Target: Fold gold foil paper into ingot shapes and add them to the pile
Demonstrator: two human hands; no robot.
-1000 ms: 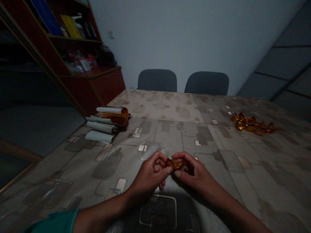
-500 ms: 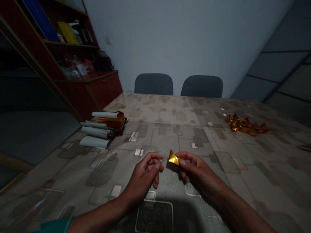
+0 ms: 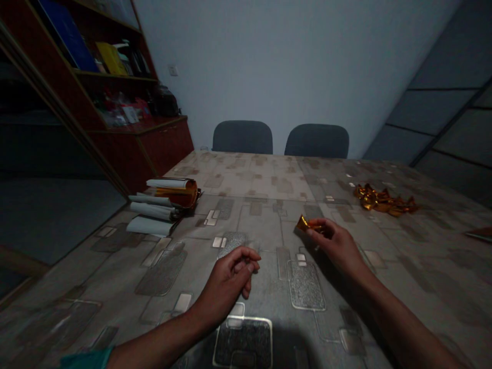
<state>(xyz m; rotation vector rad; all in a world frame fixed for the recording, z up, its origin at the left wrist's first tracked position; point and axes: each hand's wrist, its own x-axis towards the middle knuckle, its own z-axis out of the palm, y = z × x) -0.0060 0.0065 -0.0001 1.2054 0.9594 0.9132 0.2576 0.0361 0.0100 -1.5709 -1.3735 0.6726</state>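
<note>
My right hand [image 3: 334, 243] pinches a folded gold foil paper piece [image 3: 302, 223] by one end, over the right half of the table. The piece's pointed end sticks out to the left of my fingertips. My left hand [image 3: 236, 271] lies on its side near the table's middle, fingers loosely curled and a little apart, holding nothing. Farther off to the right, several folded gold foil pieces [image 3: 384, 200] sit bunched together on the tablecloth.
Stacked, curled-over foil paper sheets [image 3: 154, 225] with pale backs lie at the left of the patterned tablecloth [image 3: 246, 205]. Two dark chairs [image 3: 242, 136] stand behind the far edge. A red-brown cabinet [image 3: 165, 143] is at the left. A flat object [image 3: 478, 233] lies at the right edge.
My right hand has moved away and to the right, carrying the folded foil piece toward the bunched ones. My left hand has stayed almost in place.
</note>
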